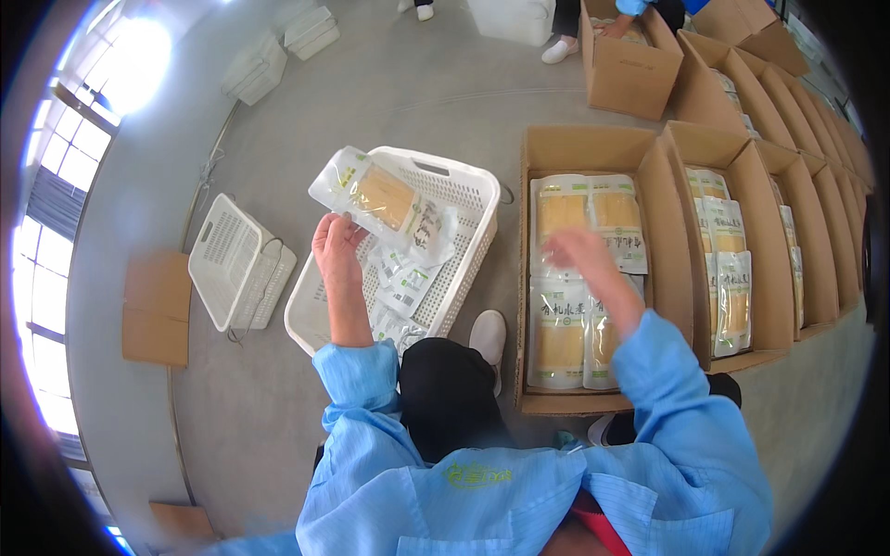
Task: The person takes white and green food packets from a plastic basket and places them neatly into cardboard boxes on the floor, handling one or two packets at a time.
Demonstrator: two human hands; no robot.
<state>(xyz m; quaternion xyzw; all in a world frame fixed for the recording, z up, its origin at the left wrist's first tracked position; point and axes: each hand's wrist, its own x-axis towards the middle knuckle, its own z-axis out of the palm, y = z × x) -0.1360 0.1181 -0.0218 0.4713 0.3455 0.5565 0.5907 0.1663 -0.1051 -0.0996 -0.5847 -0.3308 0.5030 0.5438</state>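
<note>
My left hand (pixel 337 243) grips the edge of a clear and white plastic packet (pixel 386 198) of pale yellow, strip-like food. It holds the packet tilted above a white perforated plastic basket (pixel 480 229). More packets (pixel 403 281) lie loose inside that basket. Blurred by motion, my right hand (pixel 577 254) hovers over an uncovered cardboard carton (pixel 580 149), with no packet seen in its fingers. Flat packets (pixel 558 333) fill the carton's visible layer in two columns; my right hand and forearm hide parts of them.
Cartons (pixel 765 278) holding similar packets run in rows to the right. A second white basket (pixel 243 271) stands left, near flattened cardboard (pixel 156 309) against the wall. At the top, another person's hand (pixel 615 28) reaches into a carton (pixel 633 76). White tubs (pixel 257 69) sit far left.
</note>
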